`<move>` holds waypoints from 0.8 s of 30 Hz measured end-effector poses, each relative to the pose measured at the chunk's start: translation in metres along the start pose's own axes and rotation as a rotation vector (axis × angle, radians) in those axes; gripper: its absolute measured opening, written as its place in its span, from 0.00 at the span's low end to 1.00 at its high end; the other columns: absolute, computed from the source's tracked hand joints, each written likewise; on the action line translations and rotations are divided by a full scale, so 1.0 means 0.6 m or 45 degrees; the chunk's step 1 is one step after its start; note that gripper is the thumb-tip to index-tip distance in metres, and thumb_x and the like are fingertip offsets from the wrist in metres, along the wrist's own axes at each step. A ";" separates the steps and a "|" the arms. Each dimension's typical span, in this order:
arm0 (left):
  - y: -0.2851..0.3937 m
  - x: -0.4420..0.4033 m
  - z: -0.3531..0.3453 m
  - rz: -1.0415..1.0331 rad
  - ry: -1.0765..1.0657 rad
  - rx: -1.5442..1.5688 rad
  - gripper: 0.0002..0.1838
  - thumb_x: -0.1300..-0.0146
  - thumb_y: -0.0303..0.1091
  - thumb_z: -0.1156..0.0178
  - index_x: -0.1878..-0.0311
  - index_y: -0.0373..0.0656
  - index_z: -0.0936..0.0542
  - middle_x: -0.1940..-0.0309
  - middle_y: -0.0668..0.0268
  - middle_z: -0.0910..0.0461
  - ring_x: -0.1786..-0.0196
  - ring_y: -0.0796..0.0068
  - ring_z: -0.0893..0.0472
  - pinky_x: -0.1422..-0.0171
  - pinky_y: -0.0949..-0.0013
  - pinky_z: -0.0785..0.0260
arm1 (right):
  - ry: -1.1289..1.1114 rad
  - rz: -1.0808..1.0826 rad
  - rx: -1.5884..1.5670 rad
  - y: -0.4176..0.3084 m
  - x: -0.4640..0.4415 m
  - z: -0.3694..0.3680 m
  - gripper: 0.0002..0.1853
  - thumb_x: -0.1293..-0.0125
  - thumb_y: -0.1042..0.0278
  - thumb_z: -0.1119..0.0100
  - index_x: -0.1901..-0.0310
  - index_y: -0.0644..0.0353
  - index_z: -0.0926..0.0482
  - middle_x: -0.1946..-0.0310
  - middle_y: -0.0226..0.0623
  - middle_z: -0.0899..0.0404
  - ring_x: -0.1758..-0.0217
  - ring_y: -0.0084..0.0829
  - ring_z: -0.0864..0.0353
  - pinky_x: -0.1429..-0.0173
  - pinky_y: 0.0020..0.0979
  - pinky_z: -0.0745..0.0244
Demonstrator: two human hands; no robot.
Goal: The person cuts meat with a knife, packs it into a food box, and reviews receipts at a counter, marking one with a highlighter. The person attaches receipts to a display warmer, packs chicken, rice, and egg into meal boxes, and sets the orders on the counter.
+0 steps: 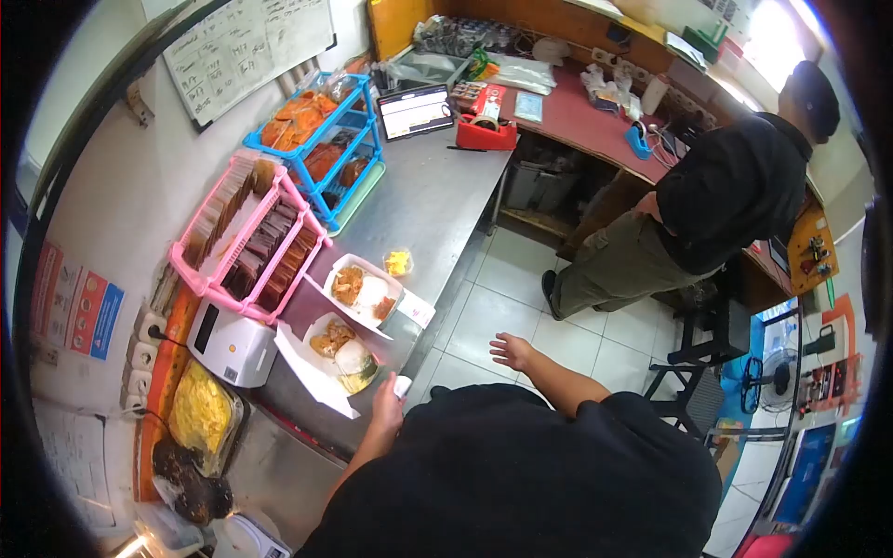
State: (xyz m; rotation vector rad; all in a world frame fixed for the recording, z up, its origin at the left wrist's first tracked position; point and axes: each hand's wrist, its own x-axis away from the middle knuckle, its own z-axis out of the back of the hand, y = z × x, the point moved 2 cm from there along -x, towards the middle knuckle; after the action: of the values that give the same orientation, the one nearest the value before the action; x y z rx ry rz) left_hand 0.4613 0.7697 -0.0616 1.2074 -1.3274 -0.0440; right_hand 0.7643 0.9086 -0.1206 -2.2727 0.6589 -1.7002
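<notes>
My left hand [385, 409] is closed on a small white object [402, 386] at the counter's edge; its kind is too small to tell. Just beyond that hand, an open white takeaway box [316, 377] holds rice, browned food and something yellow-green. A second open takeaway box [406, 305] stands behind it, also filled with rice and orange-brown food. Beside it sits a small clear cup of yellow pieces [398, 262]. My right hand [510, 352] hovers over the floor, fingers spread and holding nothing.
Along the wall stand a pink rack of packets [209, 279], a blue rack of orange bags [372, 130] and a white device [223, 344]. A tablet [417, 112] and red tape dispenser [486, 137] are farther back. Another person [726, 186] stands at right, near a black stool [712, 330].
</notes>
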 end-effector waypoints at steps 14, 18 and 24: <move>0.039 0.027 -0.031 -0.436 -0.537 -0.842 0.27 0.49 0.16 0.52 0.43 0.39 0.25 0.50 0.55 0.23 0.48 0.66 0.24 0.41 0.68 0.34 | 0.251 -0.022 0.273 0.136 0.068 0.138 0.22 0.33 0.56 0.51 0.41 0.55 0.31 0.46 0.41 0.26 0.50 0.40 0.25 0.50 0.45 0.25; 0.068 0.075 -0.087 -0.503 -0.473 -0.953 0.24 0.47 0.18 0.51 0.44 0.33 0.25 0.48 0.48 0.24 0.48 0.62 0.23 0.42 0.65 0.32 | 0.178 0.190 0.842 0.140 0.057 0.189 0.22 0.36 0.56 0.47 0.45 0.60 0.28 0.50 0.41 0.23 0.55 0.39 0.22 0.55 0.42 0.23; 0.024 0.132 -0.182 -0.834 -0.668 -1.598 0.30 0.47 0.28 0.36 0.39 0.32 0.31 0.44 0.48 0.28 0.42 0.62 0.26 0.39 0.63 0.34 | 0.138 0.281 0.784 0.105 0.067 0.279 0.21 0.39 0.51 0.44 0.49 0.56 0.25 0.55 0.39 0.21 0.60 0.34 0.21 0.61 0.40 0.22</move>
State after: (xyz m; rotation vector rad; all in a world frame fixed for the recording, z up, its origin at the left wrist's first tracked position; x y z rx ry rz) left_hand 0.5600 0.7949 0.0280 0.4502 -0.9288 -1.5097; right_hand 0.9189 0.8203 -0.1643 -1.6326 0.3230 -1.6372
